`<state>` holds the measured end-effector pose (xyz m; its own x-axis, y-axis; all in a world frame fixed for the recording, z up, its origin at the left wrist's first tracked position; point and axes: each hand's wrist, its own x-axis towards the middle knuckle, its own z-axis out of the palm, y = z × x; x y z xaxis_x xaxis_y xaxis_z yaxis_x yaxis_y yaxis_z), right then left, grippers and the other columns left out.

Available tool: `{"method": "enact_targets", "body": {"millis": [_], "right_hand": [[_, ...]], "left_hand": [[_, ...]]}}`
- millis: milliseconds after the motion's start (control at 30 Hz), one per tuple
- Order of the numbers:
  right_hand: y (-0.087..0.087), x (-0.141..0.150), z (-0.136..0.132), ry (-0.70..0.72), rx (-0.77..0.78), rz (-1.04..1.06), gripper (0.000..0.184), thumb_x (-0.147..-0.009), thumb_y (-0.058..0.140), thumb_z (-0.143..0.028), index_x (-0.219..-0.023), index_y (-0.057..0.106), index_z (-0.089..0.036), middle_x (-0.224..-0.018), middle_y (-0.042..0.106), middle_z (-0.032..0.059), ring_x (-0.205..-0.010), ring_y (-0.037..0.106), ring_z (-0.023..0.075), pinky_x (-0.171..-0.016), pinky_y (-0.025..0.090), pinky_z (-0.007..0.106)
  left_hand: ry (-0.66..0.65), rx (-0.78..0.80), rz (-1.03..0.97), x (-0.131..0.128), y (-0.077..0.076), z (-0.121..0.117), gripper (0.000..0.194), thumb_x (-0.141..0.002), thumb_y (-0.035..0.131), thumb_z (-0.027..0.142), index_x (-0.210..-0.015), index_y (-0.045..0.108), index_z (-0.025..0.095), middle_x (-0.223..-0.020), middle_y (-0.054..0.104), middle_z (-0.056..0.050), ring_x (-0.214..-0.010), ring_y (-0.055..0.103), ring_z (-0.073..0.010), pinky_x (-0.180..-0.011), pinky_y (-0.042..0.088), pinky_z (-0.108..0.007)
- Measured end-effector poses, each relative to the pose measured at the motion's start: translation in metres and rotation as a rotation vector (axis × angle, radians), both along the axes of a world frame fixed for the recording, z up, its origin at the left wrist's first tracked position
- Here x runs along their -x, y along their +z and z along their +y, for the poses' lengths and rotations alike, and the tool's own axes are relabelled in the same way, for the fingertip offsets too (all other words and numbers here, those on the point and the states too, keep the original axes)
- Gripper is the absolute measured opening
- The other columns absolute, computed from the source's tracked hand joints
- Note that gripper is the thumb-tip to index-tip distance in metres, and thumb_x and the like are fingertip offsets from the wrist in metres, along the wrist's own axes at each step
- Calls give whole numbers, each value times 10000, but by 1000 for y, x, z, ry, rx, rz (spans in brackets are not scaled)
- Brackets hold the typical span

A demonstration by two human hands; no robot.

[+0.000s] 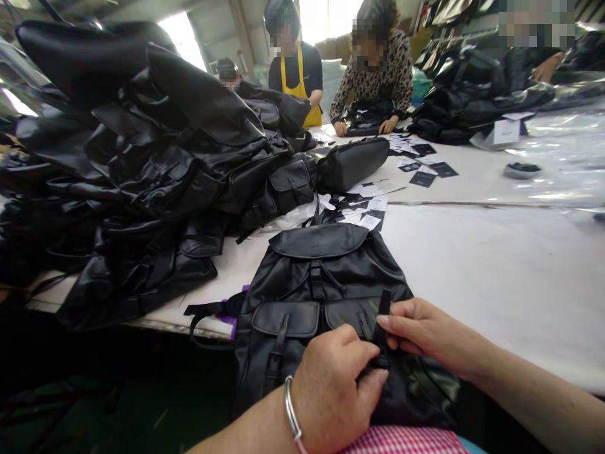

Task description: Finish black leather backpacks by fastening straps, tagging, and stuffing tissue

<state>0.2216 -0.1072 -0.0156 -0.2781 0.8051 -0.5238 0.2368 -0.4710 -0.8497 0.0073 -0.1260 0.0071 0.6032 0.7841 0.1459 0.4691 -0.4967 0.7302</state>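
A black leather backpack (314, 277) lies flap-up on the near edge of the white table (496, 265), partly over my lap. My left hand (331, 384), with a silver bangle on the wrist, is closed over the strap of the right front pocket. My right hand (425, 331) pinches the same black pocket strap (384, 312) from the right, thumb and fingers pressed on it. The left front pocket (283, 321) has its strap fastened.
A tall heap of black backpacks (142, 157) fills the table's left side. Black and white tags (373, 211) lie scattered past the backpack. Two people work at the far end, and more black bags (472, 94) are piled at the back right.
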Motion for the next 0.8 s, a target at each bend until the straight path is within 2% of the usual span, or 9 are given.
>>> {"method": "enact_targets", "body": {"millis": [200, 333, 433, 567, 633, 700, 733, 800], "right_hand": [[0, -3, -7, 45, -129, -102, 532, -858, 551, -640, -632, 602, -161, -484, 400, -58, -464, 313, 87, -454, 209, 237], [6, -2, -12, 66, -306, -214, 485, -924, 509, -538, -636, 620, -164, -544, 501, -20, -521, 433, 113, -491, 321, 240], [11, -2, -18, 154, -596, -266, 426, -987, 470, -401, -669, 632, -168, -659, 597, 21, -607, 539, 135, -565, 417, 246], [19, -11, -29, 456, -1118, -339, 260, -983, 451, -195, -1083, 689, -162, -907, 679, 95, -785, 620, 183, -701, 494, 289], [23, -17, -34, 551, -1225, -381, 311, -966, 461, -155, -1215, 647, -179, -1002, 685, 117, -867, 632, 207, -769, 507, 320], [27, -20, -37, 541, -1124, -309, 270, -976, 457, -167, -1138, 672, -190, -962, 680, 101, -842, 634, 191, -756, 507, 295], [28, -20, -37, 486, -1016, -254, 242, -988, 450, -199, -1015, 690, -187, -878, 665, 79, -776, 622, 171, -709, 499, 269], [28, -18, -38, 315, -766, -194, 356, -1004, 456, -328, -719, 611, -182, -674, 561, 18, -613, 531, 133, -579, 438, 234]], "left_hand": [[-17, -48, 24, -1, 0, -1, 113, -869, 625, 198, -941, 708, 173, -795, 622, -37, -722, 601, -156, -651, 500, -266], [-11, -89, 44, -3, 3, -1, 105, -889, 598, 195, -906, 697, 165, -783, 619, -37, -707, 596, -154, -632, 486, -264], [-11, -125, 68, -4, 4, -1, 120, -905, 573, 202, -872, 680, 160, -771, 608, -36, -687, 580, -150, -616, 470, -264], [-38, -155, 101, -2, 2, -1, 171, -923, 554, 224, -789, 641, 163, -748, 581, -27, -669, 560, -140, -599, 445, -256], [-57, -170, 114, 1, 1, 0, 171, -927, 547, 220, -786, 629, 168, -760, 580, -24, -678, 560, -138, -606, 444, -256], [-71, -216, 132, 3, 2, 0, 161, -931, 542, 216, -798, 623, 175, -763, 579, -16, -672, 549, -134, -598, 433, -257], [-77, -252, 142, 4, 2, 1, 158, -934, 542, 218, -804, 622, 179, -760, 577, -12, -664, 539, -132, -586, 422, -257], [-90, -346, 154, 6, 3, 2, 173, -941, 540, 230, -789, 608, 182, -733, 564, -2, -633, 507, -126, -546, 378, -261]]}}
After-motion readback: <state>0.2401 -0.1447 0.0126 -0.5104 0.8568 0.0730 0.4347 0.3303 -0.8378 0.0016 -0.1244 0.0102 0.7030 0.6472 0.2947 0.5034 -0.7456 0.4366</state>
